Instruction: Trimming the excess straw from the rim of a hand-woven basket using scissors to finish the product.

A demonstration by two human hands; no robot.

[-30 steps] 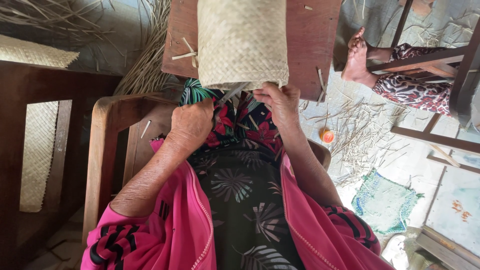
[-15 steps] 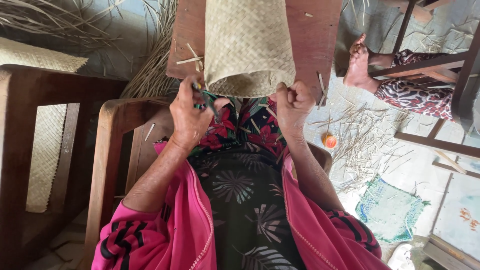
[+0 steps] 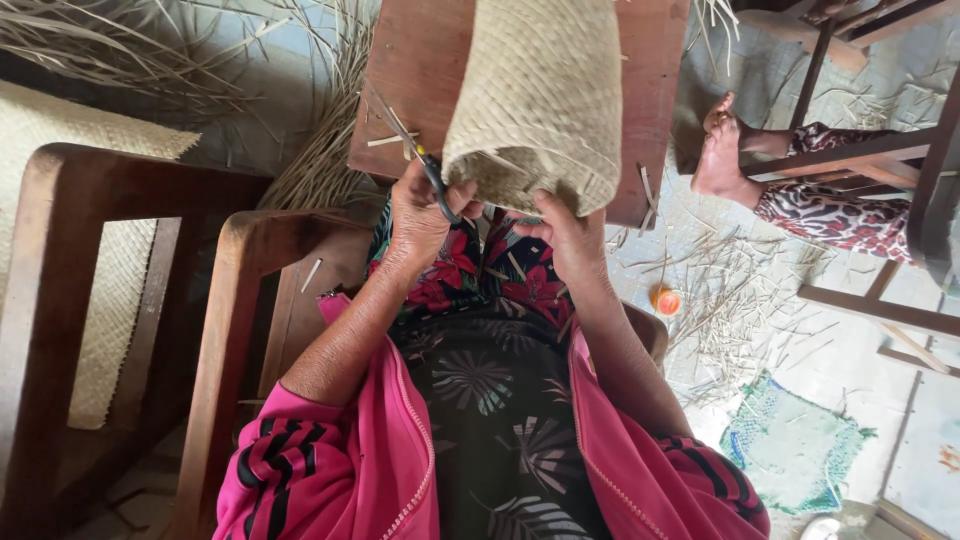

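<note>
Scissors [image 3: 425, 165] sit clenched in the left hand [image 3: 425, 215], blades angling up and away beside the woven basket [image 3: 540, 100]. The right hand [image 3: 565, 235] pinches the basket's frayed near rim; its long axis runs away across the wooden board [image 3: 420, 70].

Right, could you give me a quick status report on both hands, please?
Left hand grips scissors, blades pointing up. Right hand holds the woven basket's lower edge. Loose straw scraps litter the floor; nothing blocks the hands.
</note>
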